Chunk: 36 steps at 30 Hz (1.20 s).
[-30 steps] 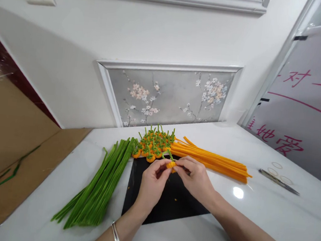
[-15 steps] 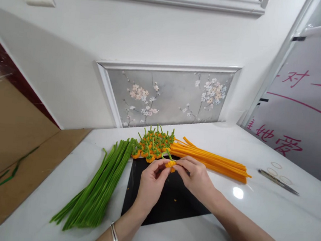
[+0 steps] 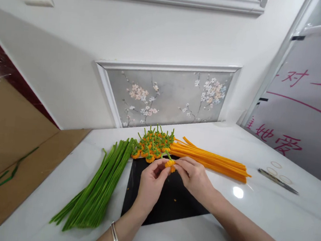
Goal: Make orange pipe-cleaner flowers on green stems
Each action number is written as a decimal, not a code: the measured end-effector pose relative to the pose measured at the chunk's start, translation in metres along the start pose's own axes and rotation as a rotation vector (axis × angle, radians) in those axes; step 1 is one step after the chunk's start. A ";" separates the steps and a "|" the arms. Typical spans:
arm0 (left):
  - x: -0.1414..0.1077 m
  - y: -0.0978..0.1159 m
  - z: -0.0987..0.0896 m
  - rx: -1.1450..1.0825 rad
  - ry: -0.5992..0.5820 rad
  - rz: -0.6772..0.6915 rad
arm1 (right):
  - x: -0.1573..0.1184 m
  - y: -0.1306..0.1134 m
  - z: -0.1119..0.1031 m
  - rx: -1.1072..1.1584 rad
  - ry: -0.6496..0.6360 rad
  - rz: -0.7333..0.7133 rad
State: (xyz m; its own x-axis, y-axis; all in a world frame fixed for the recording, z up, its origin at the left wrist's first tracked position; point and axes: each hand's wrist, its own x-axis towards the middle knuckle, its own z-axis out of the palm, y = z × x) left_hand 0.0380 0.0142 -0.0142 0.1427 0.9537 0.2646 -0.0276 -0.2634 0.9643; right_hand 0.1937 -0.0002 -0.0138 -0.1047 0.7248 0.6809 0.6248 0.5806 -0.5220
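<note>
Over the black mat (image 3: 138, 198), both of my hands are closed on one small orange pipe-cleaner pumpkin (image 3: 170, 164) with a short green stem sticking up. My left hand (image 3: 152, 182) pinches its left side between thumb and fingers. At its right edge my right hand (image 3: 196, 178) pinches with thumb and forefinger; those fingertips partly hide the edge. Just beyond lies a heap of similar orange pumpkins (image 3: 150, 158) with green stems.
Green pipe cleaners (image 3: 99, 190) lie in a bundle at left, orange pipe cleaners (image 3: 210, 159) at right. Tweezers (image 3: 278, 181) and thin rings (image 3: 275, 165) rest farther right on the white table (image 3: 253, 220). Cardboard (image 3: 31, 168) borders the left side; a panelled wall (image 3: 171, 34) stands behind.
My hands stay almost in place, with the right one shifted very slightly left. A green tip that stuck out left of the stem no longer shows.
</note>
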 end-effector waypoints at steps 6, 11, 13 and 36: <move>0.004 0.006 -0.003 -0.189 0.092 -0.140 | 0.003 0.000 0.000 0.211 -0.017 0.228; 0.004 0.005 -0.005 -0.086 -0.015 -0.069 | 0.003 -0.002 0.001 0.437 -0.066 0.430; 0.003 0.003 -0.004 -0.015 -0.089 -0.022 | 0.004 -0.004 0.001 0.501 -0.088 0.475; 0.005 0.007 -0.004 -0.133 -0.109 -0.203 | 0.000 0.000 0.003 0.513 -0.111 0.534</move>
State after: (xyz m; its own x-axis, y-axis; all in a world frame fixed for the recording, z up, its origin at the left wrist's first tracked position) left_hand 0.0345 0.0172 -0.0063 0.2639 0.9621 0.0692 -0.1160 -0.0396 0.9925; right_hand 0.1909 0.0012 -0.0152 0.0172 0.9739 0.2265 0.1764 0.2200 -0.9594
